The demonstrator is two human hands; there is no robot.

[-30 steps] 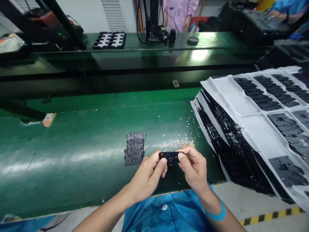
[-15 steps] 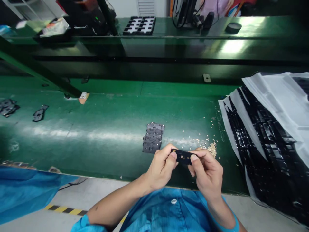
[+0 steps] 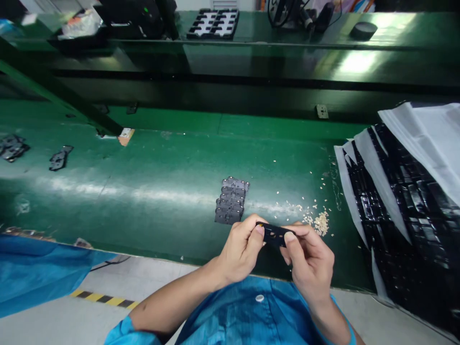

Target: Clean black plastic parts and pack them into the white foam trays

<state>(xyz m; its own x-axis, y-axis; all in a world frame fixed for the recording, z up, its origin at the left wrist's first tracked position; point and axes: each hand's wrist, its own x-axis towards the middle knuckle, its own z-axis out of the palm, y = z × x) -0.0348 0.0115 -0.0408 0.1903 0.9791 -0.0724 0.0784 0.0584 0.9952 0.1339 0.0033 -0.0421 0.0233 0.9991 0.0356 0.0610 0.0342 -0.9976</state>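
Observation:
Between my two hands, over the front of the green bench, is a small flat black plastic part (image 3: 275, 235) with little holes in it. My left hand (image 3: 244, 249) pinches its left end, thumb on top. On its right end, my right hand (image 3: 309, 254) grips with the thumb pressed on the face and the fingers curled behind. Just beyond my left hand lies an overlapping row of similar dark plastic parts (image 3: 230, 201). A scattered heap of tiny pale pieces (image 3: 321, 223) sits on the bench beyond my right hand.
The green bench (image 3: 161, 167) stretches across. At right are black parts in white-edged sheets (image 3: 406, 211). More dark parts (image 3: 60, 158) lie at left, near a slanted green post (image 3: 64, 96). A raised shelf (image 3: 251, 52) behind carries a black-and-white tray (image 3: 213, 24) and a round black object (image 3: 363, 31).
The camera view has shifted slightly, so the bench and shelf appear higher in the picture. Both hands keep hold of the black part, which is nearly unmoved between them.

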